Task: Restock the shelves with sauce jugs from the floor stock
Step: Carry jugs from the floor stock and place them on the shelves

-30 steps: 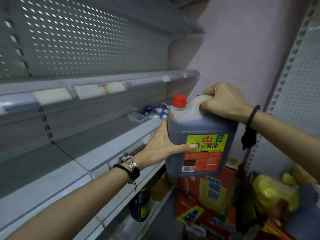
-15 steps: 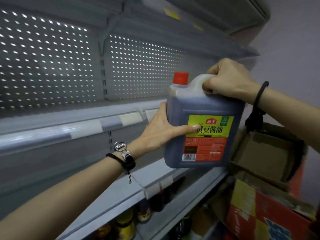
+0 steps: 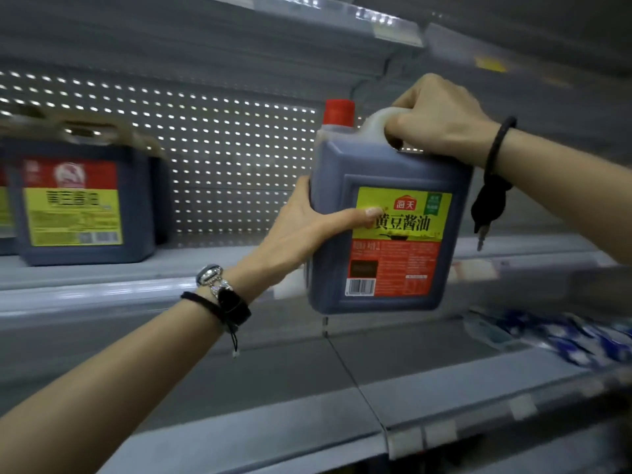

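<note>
1. In front of the grey shelf (image 3: 136, 278), the dark sauce jug (image 3: 393, 251) is held upright in the air.
2. Its label reads "海天" and "黄豆酱油".
3. A similar shelved jug (image 3: 82, 206) stands on the left, not in view half a second ago.
4. The right hand (image 3: 441, 114) grips the sauce jug's handle; the left hand (image 3: 301, 230) clasps its side.

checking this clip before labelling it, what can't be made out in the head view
All in the head view:
Handle of the held jug: covered by the right hand gripping it.
Fingers of the left hand: behind the jug's side; only the thumb shows.
The shelved jug: motion-blurred, label unreadable; its neighbour is cut off by the left edge.
The packets on the lower shelf: blurred, cut by the right edge; contents unclear.
</note>
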Demonstrator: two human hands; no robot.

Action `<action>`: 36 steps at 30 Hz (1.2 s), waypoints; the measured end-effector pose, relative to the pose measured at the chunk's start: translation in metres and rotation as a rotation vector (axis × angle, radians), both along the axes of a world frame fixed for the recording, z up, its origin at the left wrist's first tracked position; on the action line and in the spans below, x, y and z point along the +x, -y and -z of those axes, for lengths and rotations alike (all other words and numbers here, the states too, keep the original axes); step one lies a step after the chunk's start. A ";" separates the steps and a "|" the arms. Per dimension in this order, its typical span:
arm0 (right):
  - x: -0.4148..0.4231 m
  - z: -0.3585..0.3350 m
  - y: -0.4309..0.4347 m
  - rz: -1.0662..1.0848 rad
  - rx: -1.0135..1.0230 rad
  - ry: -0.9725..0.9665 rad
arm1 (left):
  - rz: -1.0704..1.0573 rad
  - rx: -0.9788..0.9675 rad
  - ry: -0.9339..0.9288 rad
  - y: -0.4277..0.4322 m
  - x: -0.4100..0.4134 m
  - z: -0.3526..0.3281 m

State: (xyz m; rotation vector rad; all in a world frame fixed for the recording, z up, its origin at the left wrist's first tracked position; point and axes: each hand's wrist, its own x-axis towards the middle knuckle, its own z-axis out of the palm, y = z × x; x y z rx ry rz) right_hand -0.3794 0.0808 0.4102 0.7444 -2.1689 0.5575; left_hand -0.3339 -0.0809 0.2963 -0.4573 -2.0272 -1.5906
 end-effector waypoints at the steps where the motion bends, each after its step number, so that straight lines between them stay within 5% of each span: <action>1: -0.004 -0.005 0.010 -0.046 -0.006 -0.006 | -0.029 -0.001 -0.002 0.008 0.002 -0.005; 16: -0.076 -0.024 0.147 -0.268 0.020 -0.080 | -0.391 0.004 0.036 0.117 -0.019 -0.028; 29: -0.122 -0.011 0.189 -0.357 0.151 0.177 | -0.472 0.011 0.142 0.147 -0.051 -0.014; 36: -0.127 -0.008 0.197 -0.327 0.126 -0.017 | -0.470 0.021 0.223 0.150 -0.057 -0.008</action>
